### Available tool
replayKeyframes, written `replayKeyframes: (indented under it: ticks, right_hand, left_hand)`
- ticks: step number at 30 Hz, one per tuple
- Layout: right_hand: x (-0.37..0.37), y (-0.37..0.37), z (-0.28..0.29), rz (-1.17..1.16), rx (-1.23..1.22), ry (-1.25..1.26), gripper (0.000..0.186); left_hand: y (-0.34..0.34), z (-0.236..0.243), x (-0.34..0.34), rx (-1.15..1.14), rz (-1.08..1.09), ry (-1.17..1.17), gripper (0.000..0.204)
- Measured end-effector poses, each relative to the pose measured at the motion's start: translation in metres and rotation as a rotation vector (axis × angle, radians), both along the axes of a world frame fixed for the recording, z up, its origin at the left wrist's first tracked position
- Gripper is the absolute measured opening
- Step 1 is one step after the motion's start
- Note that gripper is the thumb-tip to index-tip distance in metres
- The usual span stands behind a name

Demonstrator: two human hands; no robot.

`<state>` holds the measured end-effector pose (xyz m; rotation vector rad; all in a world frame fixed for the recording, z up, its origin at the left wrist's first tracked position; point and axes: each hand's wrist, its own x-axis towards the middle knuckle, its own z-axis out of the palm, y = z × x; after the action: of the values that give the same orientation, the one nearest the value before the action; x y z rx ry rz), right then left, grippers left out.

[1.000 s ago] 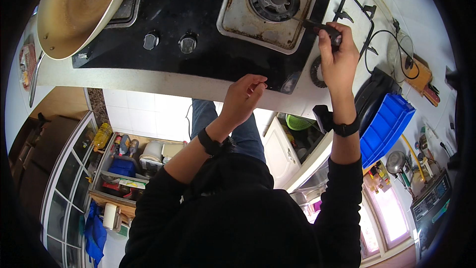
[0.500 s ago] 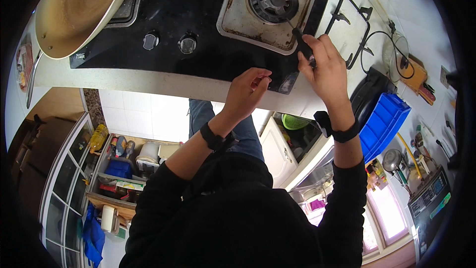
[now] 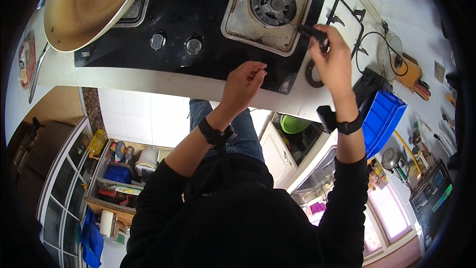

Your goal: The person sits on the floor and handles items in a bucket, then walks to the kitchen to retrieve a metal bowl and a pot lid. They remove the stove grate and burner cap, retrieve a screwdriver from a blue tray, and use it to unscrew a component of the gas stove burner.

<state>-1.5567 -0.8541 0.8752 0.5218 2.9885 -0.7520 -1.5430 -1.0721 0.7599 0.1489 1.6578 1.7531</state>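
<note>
A black-handled screwdriver (image 3: 312, 32) is in my right hand (image 3: 334, 59), fingers wrapped round its handle. Its thin shaft is hard to make out; the tool points left over the right edge of the metal drip tray (image 3: 238, 29). In that tray sits the gas burner (image 3: 274, 5). My left hand (image 3: 243, 82) hovers over the front edge of the black hob (image 3: 218, 59), fingers curled and thumb against them. Whatever it may pinch is too small to tell. A dark burner ring (image 3: 313, 74) lies on the counter, partly hidden by my right hand.
A black pan support (image 3: 333, 12) lies right of the hob. At the far left, a large pan (image 3: 94, 5) covers the other burner. Two knobs (image 3: 193, 45) are on the hob. A blue basket (image 3: 384, 124) stands right; an open drawer (image 3: 111, 193) is below left.
My right hand has moved slightly right and up with the screwdriver, away from the burner. The burner ring on the counter has come into sight. My left hand has barely moved.
</note>
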Motion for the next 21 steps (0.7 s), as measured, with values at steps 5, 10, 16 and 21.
replayKeyframes:
  ticks: [5, 10, 16, 21]
  right_hand:
    - [-0.025, 0.009, 0.002, 0.039, 0.189, -0.104, 0.026]
    - [-0.041, 0.01, -0.003, 0.142, 0.272, -0.168, 0.035]
    - [-0.047, 0.031, 0.008, -0.029, 0.063, -0.418, 0.046]
    - [-0.056, 0.037, 0.009, 0.034, 0.078, -0.437, 0.047]
  left_hand:
    - [-0.004, 0.0, -0.005, 0.028, 0.025, -0.02, 0.021]
    - [-0.01, -0.001, -0.013, 0.038, 0.03, 0.015, 0.022]
    - [-0.019, -0.004, -0.023, 0.048, 0.035, -0.009, 0.025]
    - [-0.016, -0.007, -0.031, 0.084, 0.048, -0.038, 0.026]
